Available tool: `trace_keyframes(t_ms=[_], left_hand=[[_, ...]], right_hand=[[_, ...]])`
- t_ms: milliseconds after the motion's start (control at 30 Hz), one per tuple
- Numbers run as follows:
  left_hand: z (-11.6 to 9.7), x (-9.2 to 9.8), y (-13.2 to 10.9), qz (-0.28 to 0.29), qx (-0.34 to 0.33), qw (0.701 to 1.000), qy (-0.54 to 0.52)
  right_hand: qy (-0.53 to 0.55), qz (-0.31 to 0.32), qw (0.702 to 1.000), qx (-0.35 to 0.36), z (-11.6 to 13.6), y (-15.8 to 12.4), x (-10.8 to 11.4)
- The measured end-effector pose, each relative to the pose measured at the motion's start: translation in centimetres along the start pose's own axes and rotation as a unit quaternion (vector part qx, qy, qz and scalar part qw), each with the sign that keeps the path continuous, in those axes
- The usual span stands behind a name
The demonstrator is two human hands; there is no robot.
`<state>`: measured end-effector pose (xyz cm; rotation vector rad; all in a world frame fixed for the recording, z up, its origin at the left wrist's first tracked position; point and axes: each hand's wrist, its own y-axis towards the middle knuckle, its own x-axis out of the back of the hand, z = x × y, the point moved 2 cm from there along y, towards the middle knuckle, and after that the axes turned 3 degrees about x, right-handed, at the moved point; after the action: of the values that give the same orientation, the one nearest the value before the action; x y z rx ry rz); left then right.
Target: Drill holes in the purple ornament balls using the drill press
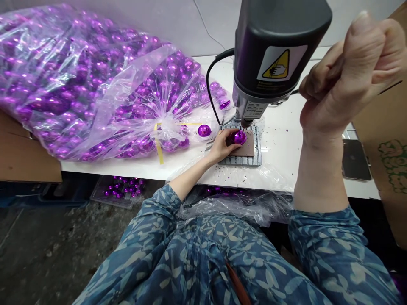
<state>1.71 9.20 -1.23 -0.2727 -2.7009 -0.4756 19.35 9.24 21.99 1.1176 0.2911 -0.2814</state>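
Note:
Between the thumb and fingers of my left hand [225, 145] is a shiny purple faceted ball [240, 137], held on a brown board [246, 148] over the grey metal base plate [258, 159]. Right above the ball is the bit of a black and grey bench drill press [280, 46]; whether the bit touches the ball I cannot tell. My right hand [356, 70] is raised at the drill's right side, its fingers wrapped round the feed lever, which mostly hides behind them. Another purple faceted ball [204, 130] lies left of my left hand.
A large clear bag [104, 84] of purple balls, tied with yellow ribbon, covers the left of the white table [280, 140]. A phone [356, 159] lies at right beside a cardboard box [388, 140]. A clear tray [119, 190] with purple balls sits below the table.

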Motion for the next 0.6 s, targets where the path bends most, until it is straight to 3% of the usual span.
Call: trace_keyframes(t_ms=[133, 367, 600], left_hand=[[-0.4, -0.5, -0.2, 0.014, -0.036, 0.999, 0.001], [0.7, -1.3, -0.3, 0.023, 0.030, 0.994, -0.105], [-1.3, -0.7, -0.8, 0.040, 0.027, 0.995, -0.083]], right_hand=[[0.007, 0.003, 1.000, -0.015, 0.4, 0.0, -0.2], [0.026, -0.018, 0.999, 0.037, -0.9, 0.1, 0.3], [0.025, -0.027, 0.998, 0.041, -0.8, -0.2, 0.2]])
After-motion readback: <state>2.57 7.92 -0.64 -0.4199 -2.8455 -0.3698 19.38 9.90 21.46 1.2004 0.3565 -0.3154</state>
